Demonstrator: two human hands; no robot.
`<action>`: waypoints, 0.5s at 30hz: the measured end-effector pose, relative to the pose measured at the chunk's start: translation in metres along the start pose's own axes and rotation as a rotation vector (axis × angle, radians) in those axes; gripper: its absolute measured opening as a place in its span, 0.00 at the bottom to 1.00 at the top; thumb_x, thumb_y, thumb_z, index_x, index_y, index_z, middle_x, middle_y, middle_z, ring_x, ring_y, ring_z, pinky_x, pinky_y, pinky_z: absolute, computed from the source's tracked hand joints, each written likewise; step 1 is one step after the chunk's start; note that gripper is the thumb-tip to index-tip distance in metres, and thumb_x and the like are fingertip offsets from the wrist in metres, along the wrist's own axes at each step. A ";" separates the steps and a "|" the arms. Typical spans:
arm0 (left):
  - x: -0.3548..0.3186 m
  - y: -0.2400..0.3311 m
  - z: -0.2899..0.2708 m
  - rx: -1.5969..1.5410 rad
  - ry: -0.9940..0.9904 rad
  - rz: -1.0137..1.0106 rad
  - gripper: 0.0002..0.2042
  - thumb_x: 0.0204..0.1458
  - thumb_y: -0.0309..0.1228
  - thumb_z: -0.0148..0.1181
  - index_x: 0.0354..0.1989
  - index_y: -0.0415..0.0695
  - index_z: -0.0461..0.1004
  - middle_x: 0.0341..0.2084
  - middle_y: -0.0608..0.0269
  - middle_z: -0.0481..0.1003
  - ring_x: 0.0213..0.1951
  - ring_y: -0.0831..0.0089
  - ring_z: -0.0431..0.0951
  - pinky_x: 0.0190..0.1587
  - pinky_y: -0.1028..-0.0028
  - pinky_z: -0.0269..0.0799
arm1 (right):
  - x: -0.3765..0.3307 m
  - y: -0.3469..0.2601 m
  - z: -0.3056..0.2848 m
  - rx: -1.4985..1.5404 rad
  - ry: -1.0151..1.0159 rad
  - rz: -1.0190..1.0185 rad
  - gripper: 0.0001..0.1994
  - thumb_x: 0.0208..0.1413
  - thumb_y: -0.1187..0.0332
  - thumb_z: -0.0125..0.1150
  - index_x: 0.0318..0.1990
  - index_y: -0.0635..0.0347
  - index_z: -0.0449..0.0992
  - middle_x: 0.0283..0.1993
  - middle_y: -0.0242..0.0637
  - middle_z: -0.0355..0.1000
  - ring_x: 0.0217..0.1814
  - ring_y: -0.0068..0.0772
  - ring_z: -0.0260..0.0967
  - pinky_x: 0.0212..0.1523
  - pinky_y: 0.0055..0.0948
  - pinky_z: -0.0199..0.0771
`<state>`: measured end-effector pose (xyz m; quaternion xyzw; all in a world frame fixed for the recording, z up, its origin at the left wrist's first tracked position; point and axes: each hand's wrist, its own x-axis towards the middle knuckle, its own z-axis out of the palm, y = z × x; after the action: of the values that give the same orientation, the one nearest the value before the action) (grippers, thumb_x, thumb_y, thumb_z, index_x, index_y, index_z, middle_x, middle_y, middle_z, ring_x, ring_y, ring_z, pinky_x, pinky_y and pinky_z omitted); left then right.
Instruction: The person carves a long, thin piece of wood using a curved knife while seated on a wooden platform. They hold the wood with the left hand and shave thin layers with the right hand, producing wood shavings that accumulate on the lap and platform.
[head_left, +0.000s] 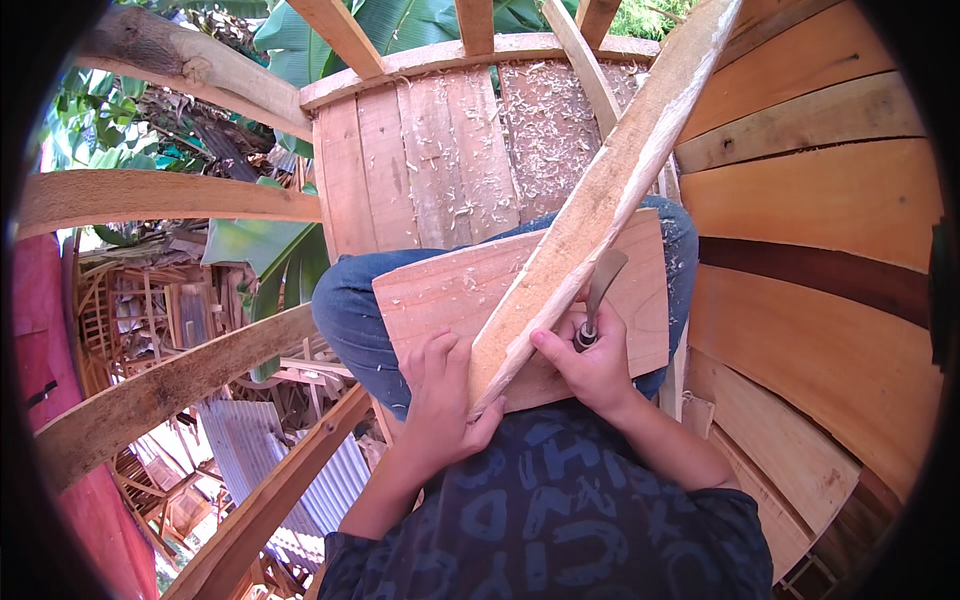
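A long, narrow wooden plank lies slantwise over my lap, its near end against my body and its far end rising to the upper right. My left hand is closed around the left edge of that near end. In my right hand is a carving knife with a curved metal blade, pointing away from me. Its handle is mostly hidden in my fist, and my thumb rests at the plank's right edge. Beneath the plank, a wide flat board lies across my thighs, with a few shavings on it.
Pale wood shavings cover the plank floor before me. A wall of wide boards stands close on my right. On my left, spaced beams leave open gaps above corrugated metal sheets and stacked timber lower down. Loose boards lean at the lower right.
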<state>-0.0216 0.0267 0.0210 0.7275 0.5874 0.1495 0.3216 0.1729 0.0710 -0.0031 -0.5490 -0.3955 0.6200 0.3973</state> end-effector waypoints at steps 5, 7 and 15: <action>0.017 0.009 0.011 0.043 -0.019 -0.036 0.38 0.40 0.36 0.64 0.60 0.33 0.57 0.59 0.42 0.57 0.66 0.41 0.47 0.65 0.49 0.39 | 0.022 -0.006 -0.016 -0.045 -0.018 0.035 0.20 0.51 0.70 0.68 0.49 0.68 0.69 0.18 0.20 0.61 0.20 0.08 0.56 0.21 0.14 0.55; 0.019 0.010 0.017 0.054 -0.016 -0.037 0.38 0.42 0.37 0.63 0.61 0.33 0.56 0.61 0.42 0.55 0.67 0.41 0.44 0.65 0.48 0.36 | 0.027 -0.010 -0.020 -0.046 -0.042 0.077 0.19 0.51 0.70 0.68 0.47 0.68 0.70 0.22 0.22 0.63 0.23 0.08 0.57 0.22 0.14 0.56; 0.024 0.011 0.028 -0.001 -0.017 -0.019 0.36 0.44 0.37 0.60 0.61 0.30 0.56 0.62 0.44 0.54 0.68 0.43 0.44 0.65 0.46 0.33 | 0.036 -0.008 -0.028 -0.167 -0.047 0.013 0.17 0.50 0.68 0.70 0.42 0.68 0.71 0.32 0.30 0.68 0.27 0.13 0.60 0.26 0.16 0.62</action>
<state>0.0099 0.0405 0.0037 0.7229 0.5916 0.1403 0.3284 0.1985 0.1089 -0.0116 -0.5680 -0.4515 0.6002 0.3365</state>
